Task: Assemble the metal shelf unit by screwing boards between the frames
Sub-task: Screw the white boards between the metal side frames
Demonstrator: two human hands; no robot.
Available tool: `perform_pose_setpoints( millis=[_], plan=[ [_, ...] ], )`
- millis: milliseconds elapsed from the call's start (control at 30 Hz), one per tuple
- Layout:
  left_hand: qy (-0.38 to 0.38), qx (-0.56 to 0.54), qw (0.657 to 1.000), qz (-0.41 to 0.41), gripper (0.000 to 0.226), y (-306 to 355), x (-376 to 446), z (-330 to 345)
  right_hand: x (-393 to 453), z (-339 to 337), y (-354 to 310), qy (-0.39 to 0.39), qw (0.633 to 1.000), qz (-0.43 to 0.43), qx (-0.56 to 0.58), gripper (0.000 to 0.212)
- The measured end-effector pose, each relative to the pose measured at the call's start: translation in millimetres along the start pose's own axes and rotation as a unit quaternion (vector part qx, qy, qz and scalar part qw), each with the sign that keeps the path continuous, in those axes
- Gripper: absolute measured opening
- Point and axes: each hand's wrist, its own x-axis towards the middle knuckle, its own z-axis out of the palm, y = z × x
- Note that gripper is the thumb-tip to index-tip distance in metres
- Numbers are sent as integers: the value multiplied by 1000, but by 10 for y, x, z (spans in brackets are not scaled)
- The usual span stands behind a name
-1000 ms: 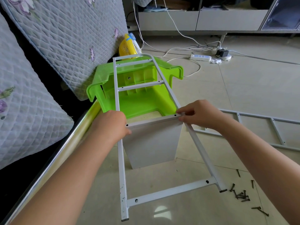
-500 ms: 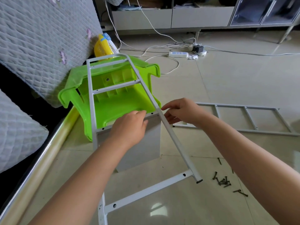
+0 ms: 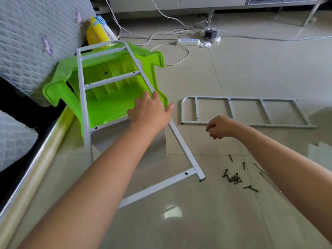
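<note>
The right hand (image 3: 220, 127) has come off the frame (image 3: 81, 97); a moment ago it was pinching at the corner where the board (image 3: 125, 139) meets the right rail, and now it hangs free over the floor, fingers loosely curled and holding nothing that I can see. The left hand (image 3: 150, 112) has slid across from the left rail to the right one and rests there, fingers straight and a little spread, thumb out past the rail. So the frame, leaning on the green plastic stool (image 3: 115, 108), is steadied by one hand alone, with the white board standing on edge beneath its middle crossbar, mostly hidden behind the left forearm. I would judge the right hand is heading for the screws (image 3: 233, 177), which lie scattered on the tiles just right of the frame's foot. No screw is in the board's holes yet. The second frame (image 3: 246, 112) lies flat on the floor, well apart, waiting its turn.
</note>
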Motion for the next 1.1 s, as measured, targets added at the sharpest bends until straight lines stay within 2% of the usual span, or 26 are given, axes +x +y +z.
perform_pose_setpoints(
  millis=[100, 200, 333, 467, 600, 933, 1100],
  plan=[
    [-10, -5, 1000, -18, 56, 118, 31, 22, 65, 340, 365, -60, 986, 66, -143, 28],
    [-13, 0, 1000, -20, 55, 169, 27, 64, 70, 685, 717, -44, 970, 99, -219, 25],
    [1, 3, 1000, -11, 55, 132, 17, 124, -31, 955, 1055, 22, 971, 163, -175, 10],
    [-3, 16, 1000, 2, 58, 109, 11, 159, -23, 1140, 1193, 64, 971, 191, -124, 25],
    [-1, 23, 1000, 18, 57, 91, 21, 185, 41, 1193, 1196, 102, 972, 184, -103, 26],
    [10, 8, 1000, 23, 56, 53, 8, 196, 140, 1248, 1153, 118, 977, 153, -90, 23],
    [14, 8, 1000, 26, 56, 49, 26, 212, 116, 1117, 1054, 95, 976, 162, -114, 23]
  ],
)
